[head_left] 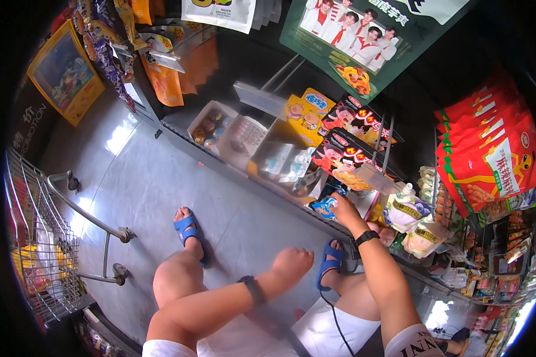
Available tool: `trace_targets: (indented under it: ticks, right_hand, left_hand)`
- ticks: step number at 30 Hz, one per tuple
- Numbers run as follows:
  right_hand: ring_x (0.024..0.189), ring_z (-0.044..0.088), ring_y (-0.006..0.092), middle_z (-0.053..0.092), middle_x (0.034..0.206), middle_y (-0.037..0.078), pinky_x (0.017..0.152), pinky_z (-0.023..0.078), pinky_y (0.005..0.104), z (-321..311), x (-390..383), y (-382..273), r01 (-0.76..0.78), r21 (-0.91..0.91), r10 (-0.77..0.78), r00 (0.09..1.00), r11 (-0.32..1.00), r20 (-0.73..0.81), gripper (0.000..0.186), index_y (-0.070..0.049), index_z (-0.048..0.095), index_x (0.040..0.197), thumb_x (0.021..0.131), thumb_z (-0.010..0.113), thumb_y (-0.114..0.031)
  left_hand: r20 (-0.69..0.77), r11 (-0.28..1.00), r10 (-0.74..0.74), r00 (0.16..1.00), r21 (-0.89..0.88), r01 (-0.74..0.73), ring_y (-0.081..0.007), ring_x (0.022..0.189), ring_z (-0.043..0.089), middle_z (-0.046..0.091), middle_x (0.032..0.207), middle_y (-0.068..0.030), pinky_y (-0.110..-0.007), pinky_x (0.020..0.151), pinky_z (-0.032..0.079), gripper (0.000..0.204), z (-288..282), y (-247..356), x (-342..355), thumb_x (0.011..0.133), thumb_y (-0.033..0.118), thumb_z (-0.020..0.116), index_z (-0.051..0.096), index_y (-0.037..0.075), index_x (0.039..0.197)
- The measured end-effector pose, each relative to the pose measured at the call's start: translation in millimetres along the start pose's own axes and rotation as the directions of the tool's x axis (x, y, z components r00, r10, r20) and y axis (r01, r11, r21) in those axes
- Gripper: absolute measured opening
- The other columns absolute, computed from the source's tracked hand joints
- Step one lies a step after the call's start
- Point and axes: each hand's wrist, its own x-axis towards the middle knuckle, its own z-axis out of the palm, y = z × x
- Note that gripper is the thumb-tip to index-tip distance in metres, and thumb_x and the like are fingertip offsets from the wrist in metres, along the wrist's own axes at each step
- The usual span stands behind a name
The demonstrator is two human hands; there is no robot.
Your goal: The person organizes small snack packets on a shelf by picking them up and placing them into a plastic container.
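Right hand [342,208]: at the blue packet [323,207]; gripping or touching, I can't tell.
Left hand [295,263]: loosely clenched, apparently empty.
Blue packet: on the low shelf [220,160], reached, not lifted clear.

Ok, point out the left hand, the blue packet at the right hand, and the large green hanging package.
Left hand [294,263]: head view, middle of the hand.
Blue packet [323,207]: head view, uncovered wrapper.
Green package [315,46]: head view, its front.

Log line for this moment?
right hand: at blue packet | left hand: blurred, over grey floor | right grip: unclear
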Motion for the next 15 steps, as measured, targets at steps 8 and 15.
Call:
trace_targets:
  ticks: [8, 15]
  right_hand:
    - [0.106, 0.063, 0.0446, 0.067, 0.110, 0.026, 0.088, 0.051, 0.0489, -2, 6, -27, -0.159, -0.065, 0.156, 0.987, 0.985, -0.036, 0.051, -0.005, 0.055, 0.119, 0.081, 0.078, -0.030]
    - [0.136, 0.041, 0.0456, 0.041, 0.147, 0.032, 0.110, 0.040, 0.0458, 6, 10, -22, -0.086, -0.023, 0.081, 0.984, 0.996, -0.162, 0.096, 0.000, 0.030, 0.149, 0.074, 0.084, -0.026]
  left_hand:
    - [0.002, 1.000, -0.006, 1.000, -0.016, 0.006, -0.0287, 0.091, 0.071, 0.071, 0.097, -0.0112, -0.036, 0.075, 0.058, 0.024, -8, -3, -4, 0.080, 0.007, 0.066, 0.061, 0.005, 0.104]
    - [0.016, 0.999, -0.015, 1.000, -0.040, 0.015, -0.0291, 0.093, 0.070, 0.070, 0.099, -0.0117, -0.036, 0.076, 0.058, 0.025, -12, -2, -4, 0.079, 0.006, 0.067, 0.061, 0.005, 0.104]
